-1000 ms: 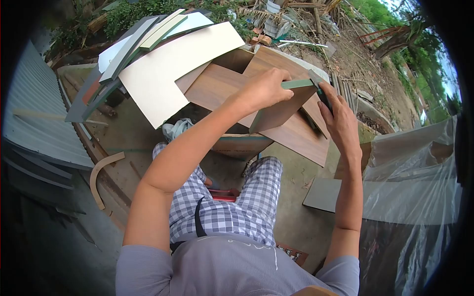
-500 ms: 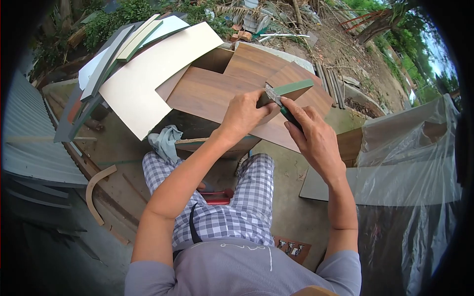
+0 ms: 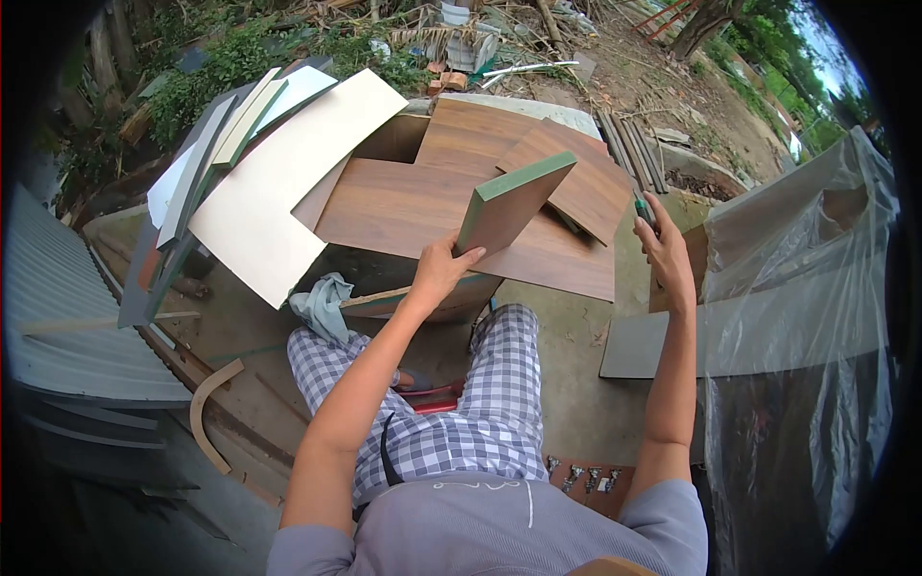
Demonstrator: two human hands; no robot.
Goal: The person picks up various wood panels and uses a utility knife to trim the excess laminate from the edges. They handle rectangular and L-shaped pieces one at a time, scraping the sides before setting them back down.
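My left hand [image 3: 444,276] grips the lower edge of a rectangular board [image 3: 516,211] with a brown face and green edges. It is tilted up above wood-grain panels [image 3: 403,202]. Off to the right, apart from the board, my right hand [image 3: 669,257] is closed around a green-and-dark-handled hand tool [image 3: 642,211]; its working end cannot be made out. A smaller wood-grain panel [image 3: 576,173] lies at an angle on the others, behind the held board.
Cream and grey panels [image 3: 288,182] are stacked at the left, near a grey cloth [image 3: 322,305]. Clear plastic sheeting [image 3: 797,307] drapes over panels at the right. Metal hinges [image 3: 591,478] lie on a brown piece by my right hip. A curved strip [image 3: 202,418] is on the floor.
My right hand has moved away to the right with the tool, off the board's edge. The board has turned more upright, and my left hand now holds it lower down.
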